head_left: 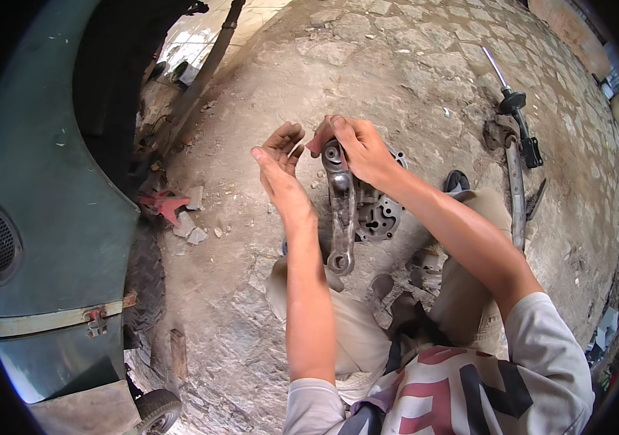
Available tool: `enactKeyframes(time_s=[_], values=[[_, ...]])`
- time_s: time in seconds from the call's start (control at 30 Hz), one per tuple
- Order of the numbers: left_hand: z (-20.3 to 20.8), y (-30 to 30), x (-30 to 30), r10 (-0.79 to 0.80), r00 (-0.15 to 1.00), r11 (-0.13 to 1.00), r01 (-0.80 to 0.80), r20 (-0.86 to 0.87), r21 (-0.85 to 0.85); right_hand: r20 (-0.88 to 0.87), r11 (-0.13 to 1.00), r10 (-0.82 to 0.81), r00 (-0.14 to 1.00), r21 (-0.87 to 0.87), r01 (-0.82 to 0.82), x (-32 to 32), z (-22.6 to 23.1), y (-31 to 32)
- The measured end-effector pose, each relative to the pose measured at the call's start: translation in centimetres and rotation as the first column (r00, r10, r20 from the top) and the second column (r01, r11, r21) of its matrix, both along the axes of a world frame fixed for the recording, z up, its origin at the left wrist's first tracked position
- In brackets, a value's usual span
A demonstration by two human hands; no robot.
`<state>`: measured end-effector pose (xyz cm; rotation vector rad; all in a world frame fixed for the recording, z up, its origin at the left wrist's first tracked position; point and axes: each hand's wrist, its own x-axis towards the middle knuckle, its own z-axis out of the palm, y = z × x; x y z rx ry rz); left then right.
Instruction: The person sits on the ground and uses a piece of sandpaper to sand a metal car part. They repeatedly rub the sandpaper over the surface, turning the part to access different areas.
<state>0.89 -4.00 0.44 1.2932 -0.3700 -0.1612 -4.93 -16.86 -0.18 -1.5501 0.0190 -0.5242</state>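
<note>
In front of me a dark, worn metal suspension arm [342, 210] lies lengthwise, with a bushing at its far end and a round eye at its near end. My right hand [359, 148] is closed on a reddish-brown scrap [317, 139], cloth or sandpaper, at the bushing end; I cannot tell which. My left hand [284, 170] is just left of that end, fingers apart and slightly curled, holding nothing. Behind and right of the arm sits a cast metal housing [380, 221] with several bolt holes, partly hidden by the arm and my right wrist.
A green car body panel [48, 167] fills the left side. Near it are a red jack stand [165, 205], broken stones [195, 235] and a wood block [178, 353]. On the right lie a shock absorber strut [518, 119] and a long metal bar [517, 196].
</note>
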Motion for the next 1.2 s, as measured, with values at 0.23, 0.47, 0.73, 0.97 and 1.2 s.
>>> enactKeyframes(time_s=[0.23, 0.47, 0.73, 0.97, 1.2], values=[[0.3, 0.8, -0.2, -0.003, 1.0, 0.999, 0.003, 0.013, 0.054, -0.011, 0.998, -0.022, 1.0, 0.065, 0.023, 0.1, -0.5, 0.2], [0.6, 2.2, -0.5, 0.011, 0.996, 0.992, -0.021, 0.084, 0.124, -0.121, 0.994, -0.042, 0.992, -0.108, 0.029, -0.4, -0.3, 0.0], [0.6, 3.2, -0.6, -0.051, 0.994, 0.991, 0.038, 0.095, 0.128, -0.22, 0.985, 0.102, 0.97, -0.116, -0.13, -0.1, 1.5, -1.3], [0.4, 3.3, -0.7, -0.026, 0.998, 0.987, 0.017, 0.051, 0.161, -0.305, 0.96, 0.208, 0.929, -0.117, -0.253, 0.3, 2.9, -1.2], [-0.4, 2.0, -1.0, -0.05, 0.998, 0.981, 0.041, 0.045, 0.191, -0.295, 0.961, 0.171, 0.94, -0.162, -0.225, 0.7, 2.4, -1.5]])
